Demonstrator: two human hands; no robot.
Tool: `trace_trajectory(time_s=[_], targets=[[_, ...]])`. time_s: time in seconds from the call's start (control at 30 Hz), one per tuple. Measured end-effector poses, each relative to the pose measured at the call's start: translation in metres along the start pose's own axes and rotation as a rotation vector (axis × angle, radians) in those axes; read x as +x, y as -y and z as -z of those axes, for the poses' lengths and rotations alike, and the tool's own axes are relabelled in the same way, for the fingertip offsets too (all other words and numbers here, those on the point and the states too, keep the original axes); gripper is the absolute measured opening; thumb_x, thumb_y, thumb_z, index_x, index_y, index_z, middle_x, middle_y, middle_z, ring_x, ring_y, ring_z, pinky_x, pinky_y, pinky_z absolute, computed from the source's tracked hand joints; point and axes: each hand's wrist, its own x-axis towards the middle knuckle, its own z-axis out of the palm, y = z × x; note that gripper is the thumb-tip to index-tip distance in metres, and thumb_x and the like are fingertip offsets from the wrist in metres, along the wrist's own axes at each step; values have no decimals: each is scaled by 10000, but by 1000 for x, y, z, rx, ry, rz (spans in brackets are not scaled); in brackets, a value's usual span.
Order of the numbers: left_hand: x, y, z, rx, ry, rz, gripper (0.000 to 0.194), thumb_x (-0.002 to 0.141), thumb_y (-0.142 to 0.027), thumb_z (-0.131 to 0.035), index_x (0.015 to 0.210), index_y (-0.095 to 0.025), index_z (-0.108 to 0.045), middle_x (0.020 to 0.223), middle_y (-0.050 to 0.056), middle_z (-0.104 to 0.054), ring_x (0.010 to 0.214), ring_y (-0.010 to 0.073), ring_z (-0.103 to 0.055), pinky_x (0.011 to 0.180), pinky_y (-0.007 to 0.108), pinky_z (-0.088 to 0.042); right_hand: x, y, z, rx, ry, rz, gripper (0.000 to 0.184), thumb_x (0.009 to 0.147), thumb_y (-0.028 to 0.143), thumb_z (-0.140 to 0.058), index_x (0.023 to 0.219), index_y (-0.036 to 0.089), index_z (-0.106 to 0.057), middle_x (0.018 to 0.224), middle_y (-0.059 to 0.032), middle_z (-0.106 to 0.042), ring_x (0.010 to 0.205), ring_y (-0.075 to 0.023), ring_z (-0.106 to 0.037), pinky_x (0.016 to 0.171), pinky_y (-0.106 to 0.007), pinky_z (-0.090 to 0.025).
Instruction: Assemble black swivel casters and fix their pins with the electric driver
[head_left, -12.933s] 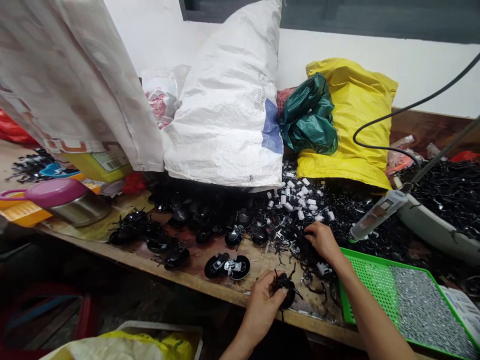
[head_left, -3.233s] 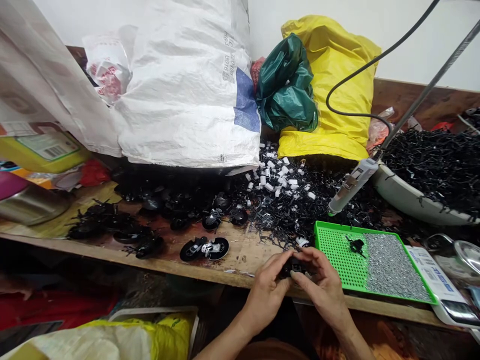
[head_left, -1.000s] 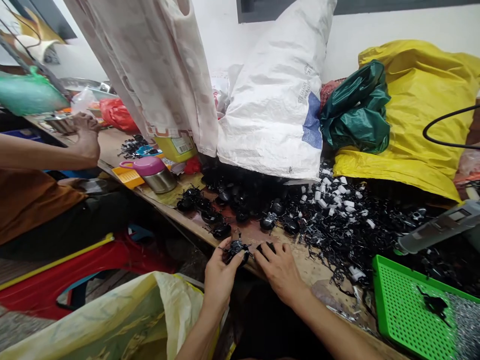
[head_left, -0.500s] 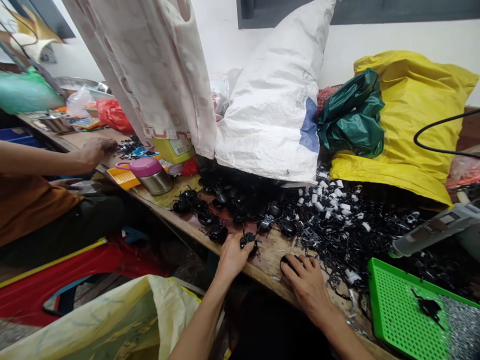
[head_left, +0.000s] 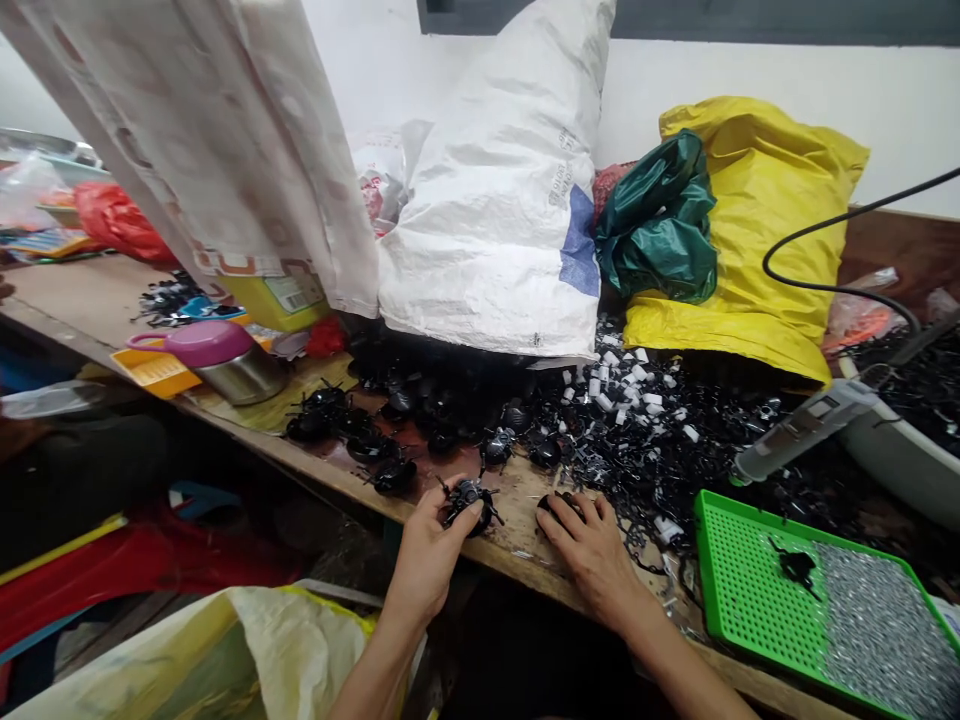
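Note:
My left hand (head_left: 431,555) grips a black beetle-shaped toy (head_left: 471,500) between thumb and fingers at the table's front edge. Thin legs stick out around its body. My right hand (head_left: 592,550) is closed over a black rounded piece (head_left: 547,505) on the wood, with most of that piece hidden under the fingers. Just behind the left hand lies a similar beetle with a silver-grey middle (head_left: 496,448). More black beetles (head_left: 394,475) are grouped to the left. A heap of small black parts (head_left: 637,460), with white blocks (head_left: 604,385) on it, spreads behind my right hand.
A green perforated tray (head_left: 757,600) at right holds silvery small parts and one black legged part (head_left: 795,565). An electric screwdriver (head_left: 806,430) hangs near it. White (head_left: 487,230) and yellow sacks (head_left: 757,230) stand behind. A steel flask (head_left: 240,370) stands at left.
My right hand has moved right along the table with the black rounded piece, away from my left hand. The left hand keeps its beetle. The view turned; the co-worker's arm has left it.

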Motion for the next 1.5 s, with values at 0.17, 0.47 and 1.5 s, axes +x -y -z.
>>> trace_trajectory(time_s=[0.17, 0.47, 1.5], targets=[[-25, -11, -23, -212, 290, 184, 354, 586, -224, -663, 926, -161, -588, 878, 33, -633, 835, 170, -552, 775, 273, -421, -8, -9, 1, -17, 43, -80, 402, 834, 94, -368, 1214, 215, -420, 1242, -43, -474, 1041, -262, -369, 800, -418, -323], [-43, -9, -49, -227, 447, 269, 347, 606, -218, -658, 944, -167, -594, 889, 30, -620, 845, 169, -536, 765, 261, -414, 7, -27, -2, -78, 41, -230, 403, 829, 100, -369, 1213, 212, -410, 1236, -57, -475, 1028, -269, -371, 798, -442, -331], [-96, -2, -137, 267, 1449, -203, 329, 573, -79, -552, 875, -204, -584, 1217, 62, -446, 1117, 217, -410, 938, 327, -303, -72, -106, 75, 368, -177, -672, 234, 728, 249, -558, 957, 201, -570, 1075, -70, -543, 1017, -201, -495, 874, -357, -398]])
